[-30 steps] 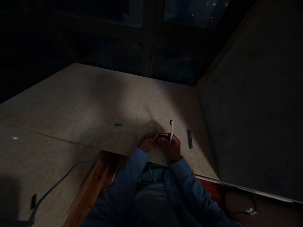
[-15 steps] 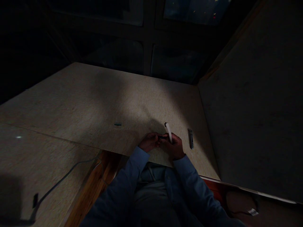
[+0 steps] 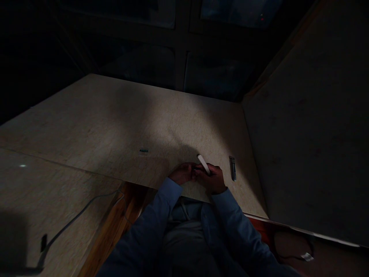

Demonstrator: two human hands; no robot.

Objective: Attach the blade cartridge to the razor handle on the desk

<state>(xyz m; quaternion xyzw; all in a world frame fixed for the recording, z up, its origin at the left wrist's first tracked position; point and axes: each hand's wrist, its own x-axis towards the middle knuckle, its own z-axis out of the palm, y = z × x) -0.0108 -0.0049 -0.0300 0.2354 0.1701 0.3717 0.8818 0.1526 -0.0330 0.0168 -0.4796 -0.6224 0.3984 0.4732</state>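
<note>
Close to the table's front edge, my two hands meet over the tabletop. A pale, narrow stick-like piece point(image 3: 203, 164) rises from my right hand point(image 3: 215, 180), whose fingers are closed around its lower end. My left hand point(image 3: 182, 174) is closed, its fingertips pinching a small dark piece point(image 3: 197, 168) that spans the gap to the right hand. It is too dark to tell whether the dark and pale pieces are joined. On the table to the right lies a slim dark-and-silver object point(image 3: 233, 168); to the left, a small flat dark item point(image 3: 143, 151).
The pale stone-patterned table point(image 3: 178, 111) reaches back to dark windows point(image 3: 150, 61). At right stands a dark panel point(image 3: 305, 130). A grey cable point(image 3: 77, 213) crosses the left surface point(image 3: 57, 192). Another dark cord with a white tag point(image 3: 307, 256) lies low at right.
The pale piece has tipped further left in my right hand, and its dark top end no longer shows. Both hands stay nearly in place.
</note>
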